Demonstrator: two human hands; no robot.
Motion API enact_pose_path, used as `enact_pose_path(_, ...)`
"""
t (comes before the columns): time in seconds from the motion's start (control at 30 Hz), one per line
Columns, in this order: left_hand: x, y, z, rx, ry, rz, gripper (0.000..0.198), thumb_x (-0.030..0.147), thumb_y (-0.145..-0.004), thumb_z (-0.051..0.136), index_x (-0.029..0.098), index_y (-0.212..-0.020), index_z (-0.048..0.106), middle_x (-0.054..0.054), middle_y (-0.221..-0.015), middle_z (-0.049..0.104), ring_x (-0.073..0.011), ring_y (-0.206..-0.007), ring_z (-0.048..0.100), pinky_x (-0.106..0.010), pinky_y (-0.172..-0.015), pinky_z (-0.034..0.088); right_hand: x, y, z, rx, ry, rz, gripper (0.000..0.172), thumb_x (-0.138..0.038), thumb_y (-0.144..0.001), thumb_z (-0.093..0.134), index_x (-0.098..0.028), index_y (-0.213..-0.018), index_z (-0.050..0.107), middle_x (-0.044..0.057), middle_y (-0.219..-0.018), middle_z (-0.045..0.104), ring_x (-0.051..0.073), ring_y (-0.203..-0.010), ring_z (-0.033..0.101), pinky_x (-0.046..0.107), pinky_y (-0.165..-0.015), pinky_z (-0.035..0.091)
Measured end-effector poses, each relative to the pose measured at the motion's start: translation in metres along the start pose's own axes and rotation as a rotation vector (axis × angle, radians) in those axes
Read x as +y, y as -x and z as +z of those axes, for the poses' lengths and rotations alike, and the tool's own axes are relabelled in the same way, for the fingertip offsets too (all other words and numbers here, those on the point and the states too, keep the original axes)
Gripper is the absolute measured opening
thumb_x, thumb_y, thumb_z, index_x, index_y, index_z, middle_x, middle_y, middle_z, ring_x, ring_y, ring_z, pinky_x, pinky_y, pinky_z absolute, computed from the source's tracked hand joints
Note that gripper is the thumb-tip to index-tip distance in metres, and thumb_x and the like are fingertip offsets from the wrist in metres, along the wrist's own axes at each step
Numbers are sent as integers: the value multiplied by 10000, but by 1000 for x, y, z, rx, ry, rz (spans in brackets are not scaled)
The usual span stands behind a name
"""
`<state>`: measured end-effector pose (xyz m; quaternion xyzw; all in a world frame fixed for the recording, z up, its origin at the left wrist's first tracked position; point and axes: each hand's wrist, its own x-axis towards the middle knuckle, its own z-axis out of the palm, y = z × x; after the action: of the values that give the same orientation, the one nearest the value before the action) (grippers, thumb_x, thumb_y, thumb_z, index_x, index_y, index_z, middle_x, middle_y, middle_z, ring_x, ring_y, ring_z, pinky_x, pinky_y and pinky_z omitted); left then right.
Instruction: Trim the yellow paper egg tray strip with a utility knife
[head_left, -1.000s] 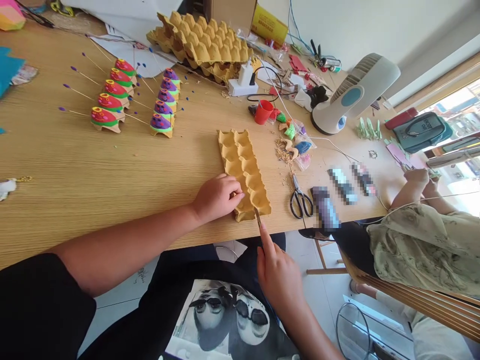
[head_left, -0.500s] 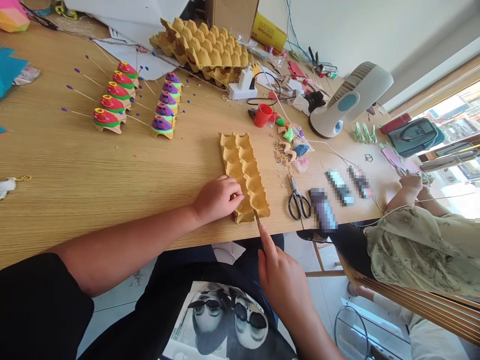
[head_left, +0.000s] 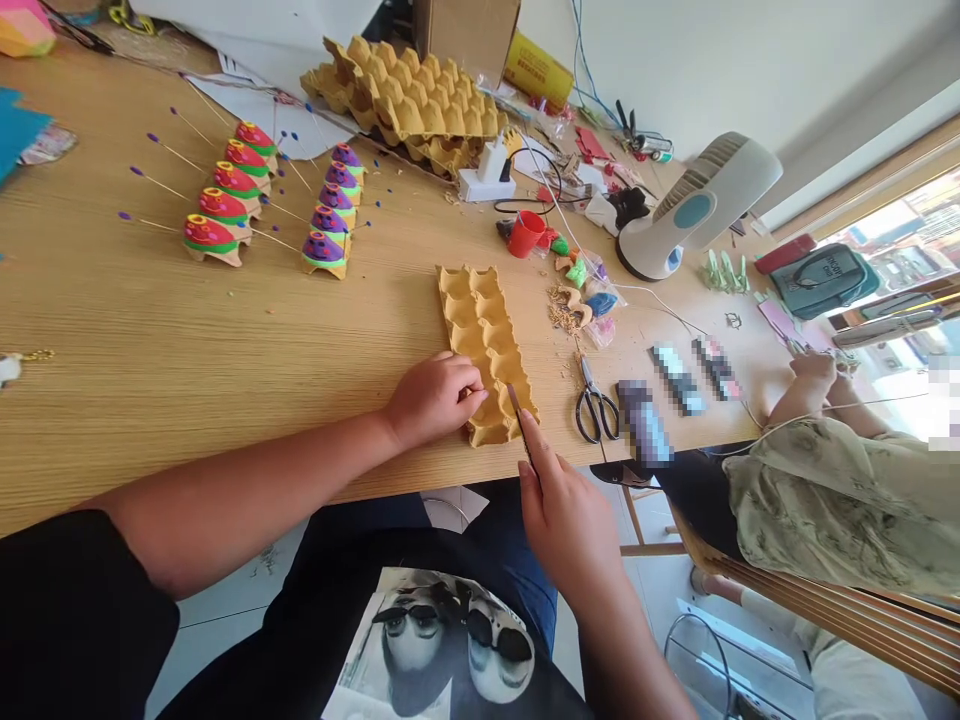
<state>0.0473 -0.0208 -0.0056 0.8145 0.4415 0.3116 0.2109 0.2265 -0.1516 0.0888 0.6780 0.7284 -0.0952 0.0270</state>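
A yellow egg carton piece with two rows of cups lies on the wooden table before me. My left hand rests at its left edge, fingers curled over the lower cups; whether they pinch the carton's rim is hidden. In my right hand is a thin knife, its index finger stretched along the handle. The blade's tip is over the right row of cups, near the carton's lower end.
Scissors and blurred phones lie to the right, with a red cup and white fan behind. Painted carton figures stand at the left, stacked egg trays at the back. A person sits at right.
The knife in my right hand has moved up and forward, from the carton's lower edge to over the right row of cups. My left hand has stayed almost still.
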Motion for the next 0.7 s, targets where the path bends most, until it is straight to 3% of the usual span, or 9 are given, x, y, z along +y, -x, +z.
enact_pose_path(0.13, 1, 0, -2, -13, -6, 1, 162, 254, -900, 627, 196, -750, 640, -26, -793, 662, -205, -840, 574, -331, -734, 448, -5, -11, 3, -49, 49, 12, 560, -255, -1050, 385, -270, -1602, 295, 40, -988, 770, 198, -806, 729, 269, -647, 494)
enact_pose_path(0.23, 1, -1, -2, -16, -6, -5, 184, 259, -910, 624, 195, -739, 642, -29, -789, 659, -205, -840, 578, -329, -725, 444, -7, -13, 2, -80, 74, 25, 565, -244, -1050, 384, -277, -1605, 281, 38, -1008, 770, 192, -821, 731, 265, -637, 485)
enact_pose_path(0.7, 2, -1, -2, -21, -16, -10, 190, 258, -901, 635, 200, -720, 628, -29, -771, 641, -200, -813, 556, -324, -705, 426, -20, -22, -19, -198, 235, 15, 590, -234, -1030, 385, -227, -1608, 263, 42, -875, 782, 185, -716, 731, 250, -560, 435)
